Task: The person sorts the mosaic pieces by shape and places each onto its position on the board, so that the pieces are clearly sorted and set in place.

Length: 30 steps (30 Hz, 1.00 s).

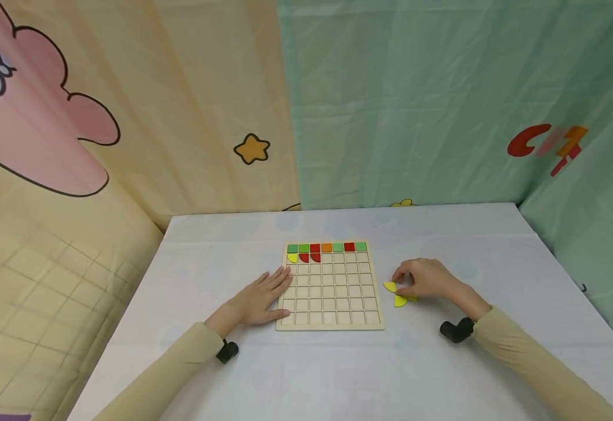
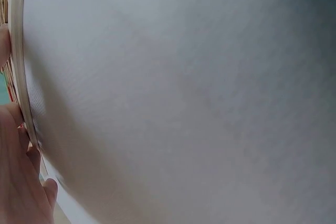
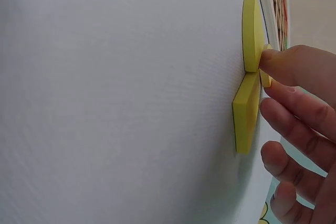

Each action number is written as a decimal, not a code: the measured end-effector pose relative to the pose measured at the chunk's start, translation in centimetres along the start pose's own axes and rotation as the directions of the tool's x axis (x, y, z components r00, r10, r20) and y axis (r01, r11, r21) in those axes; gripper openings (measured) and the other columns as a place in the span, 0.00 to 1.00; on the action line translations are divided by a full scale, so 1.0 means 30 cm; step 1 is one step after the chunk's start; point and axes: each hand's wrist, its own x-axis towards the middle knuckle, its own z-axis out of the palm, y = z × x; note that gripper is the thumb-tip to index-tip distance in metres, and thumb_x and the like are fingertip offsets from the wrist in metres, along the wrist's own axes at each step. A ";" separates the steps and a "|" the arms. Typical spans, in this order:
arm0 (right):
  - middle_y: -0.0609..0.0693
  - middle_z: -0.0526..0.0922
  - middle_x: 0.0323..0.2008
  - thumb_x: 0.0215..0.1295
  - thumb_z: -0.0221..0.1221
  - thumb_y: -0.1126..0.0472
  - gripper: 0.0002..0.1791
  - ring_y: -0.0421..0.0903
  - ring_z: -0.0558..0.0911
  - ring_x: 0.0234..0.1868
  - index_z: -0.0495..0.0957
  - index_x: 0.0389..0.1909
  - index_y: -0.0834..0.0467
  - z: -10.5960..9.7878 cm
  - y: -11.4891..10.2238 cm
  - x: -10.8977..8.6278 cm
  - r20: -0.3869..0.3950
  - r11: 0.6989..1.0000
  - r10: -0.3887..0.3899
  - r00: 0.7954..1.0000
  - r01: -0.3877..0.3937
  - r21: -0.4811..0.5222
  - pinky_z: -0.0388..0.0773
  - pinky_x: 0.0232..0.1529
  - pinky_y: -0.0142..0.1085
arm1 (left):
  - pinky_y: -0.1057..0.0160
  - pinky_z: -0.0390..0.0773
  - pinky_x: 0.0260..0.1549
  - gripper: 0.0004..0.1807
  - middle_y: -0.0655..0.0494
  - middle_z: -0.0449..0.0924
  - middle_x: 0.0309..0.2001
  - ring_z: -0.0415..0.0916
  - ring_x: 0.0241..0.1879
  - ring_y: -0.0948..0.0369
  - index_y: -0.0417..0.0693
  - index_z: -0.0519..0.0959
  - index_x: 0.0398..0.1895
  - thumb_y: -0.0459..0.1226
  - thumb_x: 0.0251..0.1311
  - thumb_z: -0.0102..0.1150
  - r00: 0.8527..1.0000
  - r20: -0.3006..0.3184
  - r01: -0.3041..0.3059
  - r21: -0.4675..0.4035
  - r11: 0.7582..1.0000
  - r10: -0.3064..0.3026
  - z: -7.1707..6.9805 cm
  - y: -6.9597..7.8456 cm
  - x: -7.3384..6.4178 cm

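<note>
A square wooden grid board (image 1: pixel 335 328) lies on the table, its top row filled with coloured square tiles (image 1: pixel 326 248). Below them, at the left of the second row, sit a yellow quarter-round piece (image 1: pixel 293 258) and two red ones (image 1: pixel 315 257). My left hand (image 1: pixel 264 297) rests on the board's left edge with fingers spread. Right of the board, my right hand (image 1: pixel 424 278) pinches a yellow quarter-round piece (image 3: pixel 266 73) between thumb and forefinger. Two more yellow pieces lie by that hand, one rounded (image 3: pixel 251 32) and one angular-looking (image 3: pixel 244 116).
A white cloth covers the table (image 1: pixel 332 374). Printed curtains (image 1: pixel 422 105) hang behind it and along both sides. Black wrist cameras (image 1: pixel 456 330) are worn on both wrists.
</note>
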 end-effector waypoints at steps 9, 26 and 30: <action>0.34 0.78 0.27 0.50 0.69 0.51 0.10 0.34 0.66 0.17 0.82 0.34 0.46 0.013 -0.002 0.002 -0.017 0.999 0.038 0.999 -0.037 0.012 0.62 0.22 0.30 | 0.48 0.46 0.74 0.47 0.50 0.37 0.78 0.35 0.78 0.53 0.44 0.44 0.77 0.65 0.66 0.37 1.000 -0.010 -0.005 0.007 1.000 0.005 0.003 0.002 0.001; 0.37 0.80 0.29 0.49 0.67 0.51 0.10 0.36 0.64 0.16 0.80 0.33 0.45 -0.004 -0.037 0.043 -0.084 1.000 0.030 0.996 -0.030 -0.002 0.58 0.18 0.30 | 0.48 0.46 0.74 0.46 0.50 0.38 0.78 0.36 0.78 0.53 0.44 0.45 0.76 0.64 0.66 0.38 1.000 -0.011 -0.008 0.012 1.000 0.008 -0.002 0.003 -0.004; 0.37 0.81 0.30 0.50 0.67 0.51 0.10 0.36 0.65 0.17 0.80 0.33 0.46 -0.009 -0.052 0.063 -0.098 0.999 0.042 0.994 -0.043 -0.008 0.59 0.18 0.30 | 0.48 0.46 0.74 0.47 0.50 0.37 0.78 0.35 0.78 0.53 0.44 0.45 0.77 0.64 0.66 0.38 1.000 -0.006 -0.008 0.017 1.000 0.008 -0.005 0.003 -0.002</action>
